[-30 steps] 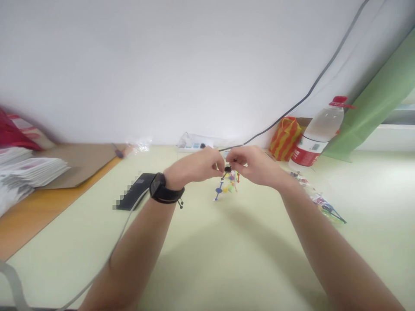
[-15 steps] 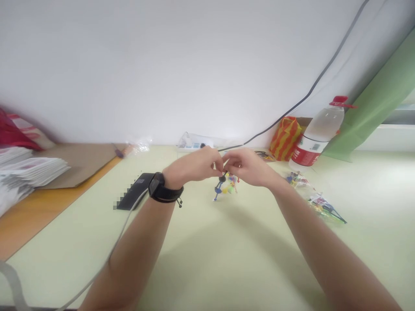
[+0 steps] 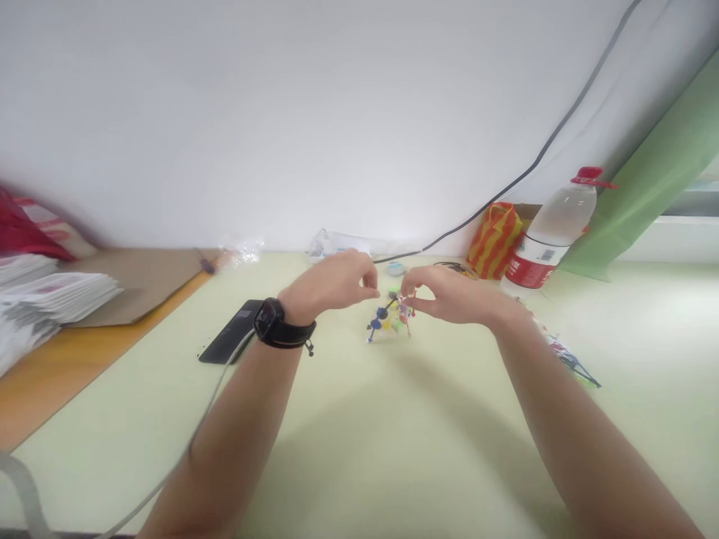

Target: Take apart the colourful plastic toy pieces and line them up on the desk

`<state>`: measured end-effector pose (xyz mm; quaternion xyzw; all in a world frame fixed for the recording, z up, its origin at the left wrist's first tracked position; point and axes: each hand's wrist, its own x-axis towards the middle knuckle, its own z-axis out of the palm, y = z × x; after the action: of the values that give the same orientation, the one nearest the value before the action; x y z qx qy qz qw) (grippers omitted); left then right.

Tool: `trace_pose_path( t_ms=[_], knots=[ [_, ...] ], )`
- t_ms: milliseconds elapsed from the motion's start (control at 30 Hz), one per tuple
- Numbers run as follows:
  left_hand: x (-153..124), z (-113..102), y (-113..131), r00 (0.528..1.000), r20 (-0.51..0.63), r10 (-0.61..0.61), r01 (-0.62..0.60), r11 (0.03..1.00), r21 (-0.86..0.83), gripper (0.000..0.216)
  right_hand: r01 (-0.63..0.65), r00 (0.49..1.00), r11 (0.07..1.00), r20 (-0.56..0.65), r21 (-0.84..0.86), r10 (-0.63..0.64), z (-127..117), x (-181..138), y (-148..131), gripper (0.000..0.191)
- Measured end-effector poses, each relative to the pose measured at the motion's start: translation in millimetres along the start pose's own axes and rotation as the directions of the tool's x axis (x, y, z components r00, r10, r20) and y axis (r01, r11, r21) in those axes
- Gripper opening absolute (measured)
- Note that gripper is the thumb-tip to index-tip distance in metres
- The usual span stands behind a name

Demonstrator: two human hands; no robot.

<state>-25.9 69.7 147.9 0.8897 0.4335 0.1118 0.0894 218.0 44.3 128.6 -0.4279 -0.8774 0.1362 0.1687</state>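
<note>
A small model of coloured sticks and balls stands on the pale green table. My right hand is closed in a pinch on the model's upper right part. My left hand, with a black watch on its wrist, hovers just left of and above the model. Its thumb and forefinger are pressed together, a little apart from the sticks. Whether anything is between them is too small to see.
A black phone lies left of my left wrist, and a grey cable runs beside it. At the right are a water bottle, a red-and-yellow bag and clear packets of coloured pieces. Stacked papers lie far left.
Both hands were pinched together on a black piece at the model's top. My left hand has now drawn back to the left; my right hand has shifted slightly right and stays on the model.
</note>
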Motion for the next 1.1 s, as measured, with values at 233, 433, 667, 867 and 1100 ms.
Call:
trace_pose_path(
  t_ms=[233, 433, 667, 867, 1100],
  knots=[
    [-12, -23, 8, 0.957, -0.283, 0.063, -0.098, 0.989, -0.112, 0.033, 0.157, 0.975, 0.987, -0.155, -0.028, -0.160, 4, 10, -1, 0.011],
    [-14, -26, 0, 0.954, -0.299, -0.006, -0.034, 0.991, -0.128, 0.037, 0.157, 0.975, 0.988, -0.157, 0.000, -0.155, 3, 4, -5, 0.010],
    [-6, -4, -6, 0.994, 0.021, 0.108, -0.105, 0.989, -0.108, 0.047, 0.116, 0.982, 0.993, -0.148, 0.006, -0.113, -2, 2, -3, 0.009],
    [6, 15, -14, 0.985, 0.068, 0.160, -0.149, 0.979, -0.140, 0.035, 0.084, 0.995, 0.995, -0.061, 0.057, -0.080, -7, 0, -4, 0.014],
    [6, 8, -17, 0.985, 0.055, 0.162, -0.147, 0.966, -0.212, 0.022, 0.063, 0.996, 0.996, 0.064, 0.068, -0.067, -11, -3, -4, 0.016]
  ],
)
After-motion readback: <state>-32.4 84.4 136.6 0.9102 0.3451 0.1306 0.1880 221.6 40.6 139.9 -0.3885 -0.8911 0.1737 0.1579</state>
